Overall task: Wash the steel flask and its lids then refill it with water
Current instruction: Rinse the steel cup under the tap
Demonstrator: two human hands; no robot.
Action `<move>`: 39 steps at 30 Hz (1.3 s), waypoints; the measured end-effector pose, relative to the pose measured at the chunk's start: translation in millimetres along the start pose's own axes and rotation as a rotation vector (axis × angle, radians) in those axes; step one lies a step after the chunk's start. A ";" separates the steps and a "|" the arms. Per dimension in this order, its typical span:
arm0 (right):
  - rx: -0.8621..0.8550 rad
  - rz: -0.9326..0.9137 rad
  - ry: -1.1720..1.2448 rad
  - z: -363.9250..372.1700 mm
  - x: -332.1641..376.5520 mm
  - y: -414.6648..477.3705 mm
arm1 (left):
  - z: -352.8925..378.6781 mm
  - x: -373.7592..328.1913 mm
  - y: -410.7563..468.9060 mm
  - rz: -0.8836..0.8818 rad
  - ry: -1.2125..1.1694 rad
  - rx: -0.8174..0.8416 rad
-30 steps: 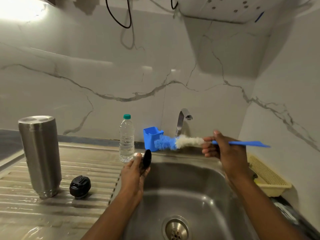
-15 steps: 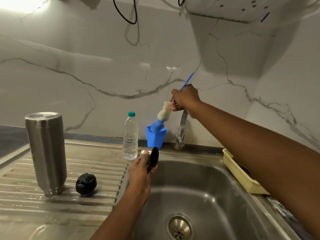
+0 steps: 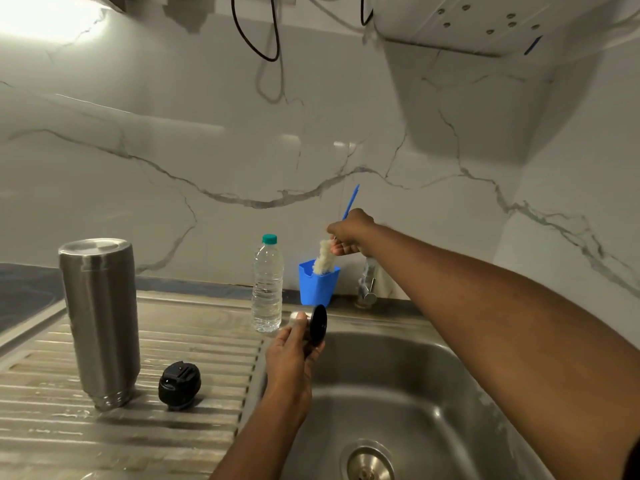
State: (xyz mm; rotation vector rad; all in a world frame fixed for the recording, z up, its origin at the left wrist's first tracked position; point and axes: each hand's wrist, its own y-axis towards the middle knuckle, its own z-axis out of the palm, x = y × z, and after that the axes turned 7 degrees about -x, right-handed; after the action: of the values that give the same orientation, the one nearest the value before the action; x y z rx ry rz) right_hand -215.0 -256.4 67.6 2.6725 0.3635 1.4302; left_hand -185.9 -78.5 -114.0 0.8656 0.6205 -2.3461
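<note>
My left grip is closed around a flat round black and steel lid. My fingers and thumb curl around it and hold it up on its edge. It hangs over the left rim of the steel sink, near the middle of the scene.

My right grip reaches to the far side. It is closed around a long brush with a blue handle and a fluffy white head. The brush is tilted, with the blue handle tip poking up past my knuckles. The white head points down into a blue plastic cup, and its low end sits inside the cup's rim.

The cup stands by the wall. A clear plastic water bottle with a green cap stands just to its left. A steel tap is just to its right, partly hidden behind my arm.

The tall shiny steel flask stands on the ribbed steel bench far to the left. Its narrow ringed end is down. A small round black lid sits near it on the right, not touching it. The bench looks wet.
</note>
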 end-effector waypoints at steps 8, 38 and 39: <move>0.007 -0.067 0.062 -56.7 22.2 -28.5 | -1.8 -3.2 -2.1 0.008 0.028 -0.017; 0.111 -0.281 0.348 -20.1 -215.1 -166.1 | 18.8 16.4 -27.3 0.352 0.810 0.307; 0.110 -0.275 0.386 -21.2 -217.4 -164.1 | 23.2 17.8 -23.9 0.364 0.856 0.324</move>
State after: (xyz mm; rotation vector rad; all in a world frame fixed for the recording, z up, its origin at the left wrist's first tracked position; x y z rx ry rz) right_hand -375.9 -152.6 -127.3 2.2899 0.8249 1.8694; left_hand -222.6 -80.4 -105.1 1.9766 0.3422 -1.6995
